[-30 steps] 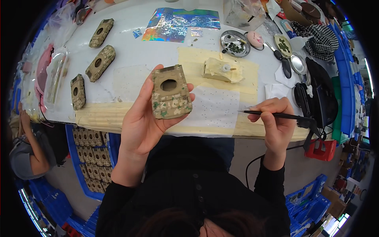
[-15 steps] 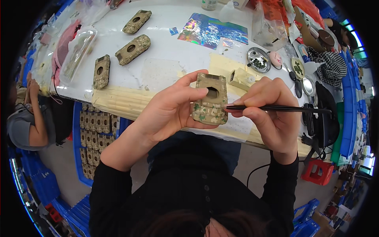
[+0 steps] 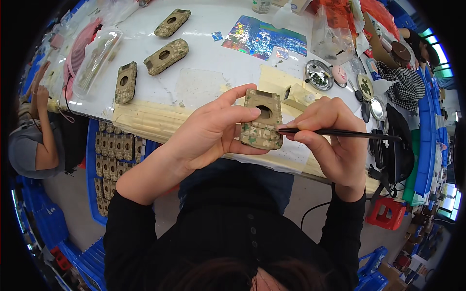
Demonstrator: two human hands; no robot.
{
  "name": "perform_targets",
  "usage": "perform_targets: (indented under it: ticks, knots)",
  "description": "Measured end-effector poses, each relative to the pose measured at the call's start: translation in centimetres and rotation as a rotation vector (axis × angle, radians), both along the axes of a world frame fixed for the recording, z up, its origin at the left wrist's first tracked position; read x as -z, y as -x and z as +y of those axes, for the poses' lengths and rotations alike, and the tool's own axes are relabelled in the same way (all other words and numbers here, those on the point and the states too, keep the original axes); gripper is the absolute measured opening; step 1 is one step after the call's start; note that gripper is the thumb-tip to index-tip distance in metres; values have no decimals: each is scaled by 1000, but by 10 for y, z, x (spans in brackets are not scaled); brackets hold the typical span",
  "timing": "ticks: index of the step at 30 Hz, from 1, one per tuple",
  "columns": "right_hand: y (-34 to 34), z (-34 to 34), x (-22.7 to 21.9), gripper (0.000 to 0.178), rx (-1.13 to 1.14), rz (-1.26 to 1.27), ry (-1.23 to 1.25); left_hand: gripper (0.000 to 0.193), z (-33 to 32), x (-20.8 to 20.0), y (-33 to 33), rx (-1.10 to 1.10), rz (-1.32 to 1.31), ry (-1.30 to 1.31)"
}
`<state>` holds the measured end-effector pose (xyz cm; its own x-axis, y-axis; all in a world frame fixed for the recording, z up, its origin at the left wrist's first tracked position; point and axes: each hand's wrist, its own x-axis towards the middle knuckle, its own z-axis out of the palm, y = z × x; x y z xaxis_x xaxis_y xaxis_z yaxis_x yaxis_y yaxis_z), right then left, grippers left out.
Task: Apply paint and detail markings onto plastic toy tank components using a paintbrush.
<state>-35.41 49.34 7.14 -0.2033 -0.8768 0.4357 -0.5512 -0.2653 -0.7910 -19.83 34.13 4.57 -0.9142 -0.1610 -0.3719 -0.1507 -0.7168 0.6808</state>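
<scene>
1. Over to the left, below the left hand (image 3: pixel 206 128), I can see a blue crate (image 3: pixel 91 160) packed with rows of camouflaged shells (image 3: pixel 111 146).
2. Three loose shells (image 3: pixel 178 50) lie on the table (image 3: pixel 131 48), beyond the left hand.
3. That hand grips one camouflaged vehicle shell (image 3: pixel 264 137) by its edges, thumb near the round opening, out in front of the person.
4. Farther beyond the hands lies a shiny holographic sheet (image 3: pixel 262 41).
5. A metal dish (image 3: pixel 314 66) with dark bits sits just beyond the right hand (image 3: pixel 335 138).
6. The right hand pinches a thin black tool (image 3: pixel 349 133), its tip at the held shell's right side.
</scene>
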Motion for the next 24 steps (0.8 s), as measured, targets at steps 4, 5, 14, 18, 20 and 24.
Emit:
perform_targets:
  ticks: [4, 5, 14, 18, 20, 24]
  knots:
    - [-2, 0, -1, 15, 9, 10, -15, 59, 0, 3, 1, -3, 16, -18]
    - [-2, 0, -1, 15, 7, 12, -20, 58, 0, 3, 0, -9, 17, -22]
    - [-3, 3, -10, 17, -11, 68, -128, 58, -1, 3, 1, -11, 7, -13]
    - [-3, 2, -7, 16, -10, 31, -129, 58, -1, 3, 0, -21, 8, -10]
    - [-4, 2, -7, 16, -12, 2, -138, 58, -1, 4, -1, -26, 5, -6]
    - [-3, 0, 0, 15, 26, -7, -3, 59, -1, 1, 1, -14, 10, -13]
